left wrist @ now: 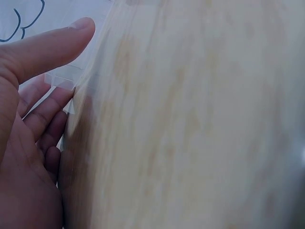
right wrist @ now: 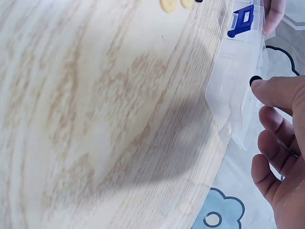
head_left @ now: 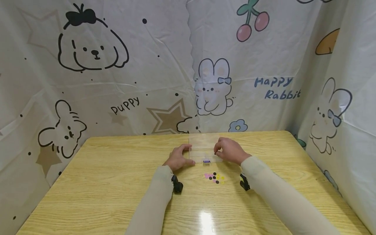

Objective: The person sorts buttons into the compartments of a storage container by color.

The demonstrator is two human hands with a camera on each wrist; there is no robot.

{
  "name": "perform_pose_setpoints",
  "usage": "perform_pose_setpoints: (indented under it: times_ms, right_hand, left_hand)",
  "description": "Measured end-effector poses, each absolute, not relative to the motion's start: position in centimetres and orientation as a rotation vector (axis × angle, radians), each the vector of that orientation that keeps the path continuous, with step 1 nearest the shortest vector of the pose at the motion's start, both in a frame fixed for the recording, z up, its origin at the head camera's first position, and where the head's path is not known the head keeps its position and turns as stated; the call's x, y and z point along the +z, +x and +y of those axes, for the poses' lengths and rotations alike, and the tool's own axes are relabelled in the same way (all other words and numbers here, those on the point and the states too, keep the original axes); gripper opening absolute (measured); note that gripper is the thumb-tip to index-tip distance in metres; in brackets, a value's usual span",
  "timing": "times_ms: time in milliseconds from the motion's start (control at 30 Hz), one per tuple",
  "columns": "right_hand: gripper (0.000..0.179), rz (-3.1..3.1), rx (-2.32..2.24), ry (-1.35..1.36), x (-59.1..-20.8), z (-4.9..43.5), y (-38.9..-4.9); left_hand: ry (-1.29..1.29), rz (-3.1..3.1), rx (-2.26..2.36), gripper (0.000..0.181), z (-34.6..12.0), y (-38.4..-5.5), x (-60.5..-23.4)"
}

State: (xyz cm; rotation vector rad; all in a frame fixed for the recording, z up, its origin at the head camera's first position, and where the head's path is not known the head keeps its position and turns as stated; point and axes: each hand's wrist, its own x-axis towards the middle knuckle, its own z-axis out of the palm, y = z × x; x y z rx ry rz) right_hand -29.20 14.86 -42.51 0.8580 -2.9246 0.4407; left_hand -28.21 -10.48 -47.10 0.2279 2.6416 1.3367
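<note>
With the fingers of the right hand [head_left: 232, 151], pinching a black disc [right wrist: 254, 79] at the clear box [head_left: 199, 154], just below mid-frame; with the left hand [head_left: 178, 159], gripping its left edge. Seemingly loading loose discs [head_left: 214, 178] from lower centre; next, probably needing aim and release.

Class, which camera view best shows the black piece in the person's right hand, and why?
The right wrist view: the black piece appears close up there, its dark rounded edge clear, pinched and partly covered by the right hand. The head view shows only a tiny dark speck; the left wrist view does not show it.
</note>
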Motion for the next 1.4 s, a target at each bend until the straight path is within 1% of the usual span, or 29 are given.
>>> perform_pose_setpoints:
  times_ms: [867, 1100, 1400]
  right_hand:
    - [0.007, -2.938, 0.417, 0.863, -43.0, 15.2, -28.9]
    - [0.007, -2.919, 0.441, 0.871, -42.5, 15.5, -28.9]
    - [0.006, -2.888, 0.415, 0.957, -41.8, 14.7, -28.1]
  left_hand:
    - [0.23, 2.636, 1.359, 0.075, -10.5, -28.3, -47.2]
    - [0.223, 2.628, 1.371, 0.075, -10.4, -28.3, -47.2]
    - [0.226, 2.64, 1.351, 0.074, -10.5, -28.3, -47.3]
